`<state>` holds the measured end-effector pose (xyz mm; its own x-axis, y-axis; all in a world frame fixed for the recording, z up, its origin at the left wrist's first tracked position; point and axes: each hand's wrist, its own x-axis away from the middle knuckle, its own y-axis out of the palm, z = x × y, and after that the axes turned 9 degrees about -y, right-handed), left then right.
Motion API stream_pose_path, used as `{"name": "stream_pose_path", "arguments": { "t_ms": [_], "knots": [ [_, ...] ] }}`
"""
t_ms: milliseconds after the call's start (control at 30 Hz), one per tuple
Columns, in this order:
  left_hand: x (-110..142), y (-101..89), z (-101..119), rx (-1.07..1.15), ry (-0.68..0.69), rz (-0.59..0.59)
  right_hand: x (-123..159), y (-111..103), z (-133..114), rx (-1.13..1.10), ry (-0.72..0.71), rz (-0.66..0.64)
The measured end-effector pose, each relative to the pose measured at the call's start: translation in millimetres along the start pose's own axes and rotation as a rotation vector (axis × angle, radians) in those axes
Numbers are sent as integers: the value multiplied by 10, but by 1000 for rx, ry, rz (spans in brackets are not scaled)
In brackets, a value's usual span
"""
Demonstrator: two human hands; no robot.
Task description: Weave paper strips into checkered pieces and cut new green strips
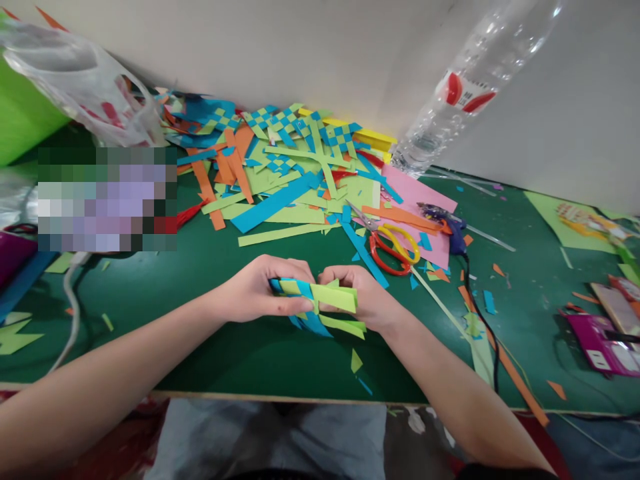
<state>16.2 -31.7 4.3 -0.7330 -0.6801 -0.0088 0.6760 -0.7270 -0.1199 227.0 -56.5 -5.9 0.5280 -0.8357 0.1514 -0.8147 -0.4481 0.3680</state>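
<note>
Close to the table's front edge, my left hand (267, 290) is closed around a piece of woven paper strips (300, 290) in blue and light green, its thumb pressed on the near side. My right hand (357, 287) is closed at the piece's right end, where loose green strip ends stick out past the weave. Its fingertips are partly hidden behind those strips. Beyond the hands lie scissors (395, 250) with one red and one yellow handle loop, blades pointing away to the left.
Woven pieces and cut strips (285, 167) pile against the wall. A tilted plastic bottle (450, 100) leans behind pink paper (440, 247). A blue glue gun (455, 237) trails a black cord. White cable (73, 300) runs at left; a purple box (595, 340) lies right.
</note>
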Motion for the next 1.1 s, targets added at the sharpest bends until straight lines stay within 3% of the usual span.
{"name": "stream_pose_path", "arguments": {
  "t_ms": [167, 400, 733, 1000, 1100],
  "knots": [
    [7, 12, 28, -4, -52, 26, 5, 7, -55, 10, -30, 3],
    [19, 0, 58, -3, -106, 152, 27, 2, -197, 10, -194, 144],
    [-20, -13, 19, 35, 29, 187, 42, 14, -169, 124, -210, 55],
    [-15, -24, -36, -156, 167, 358, 70, 31, -176, 283, -343, -8],
    [-20, -26, -58, -273, 210, 471, 85, 42, -175, 377, -448, 39]
  ]
}}
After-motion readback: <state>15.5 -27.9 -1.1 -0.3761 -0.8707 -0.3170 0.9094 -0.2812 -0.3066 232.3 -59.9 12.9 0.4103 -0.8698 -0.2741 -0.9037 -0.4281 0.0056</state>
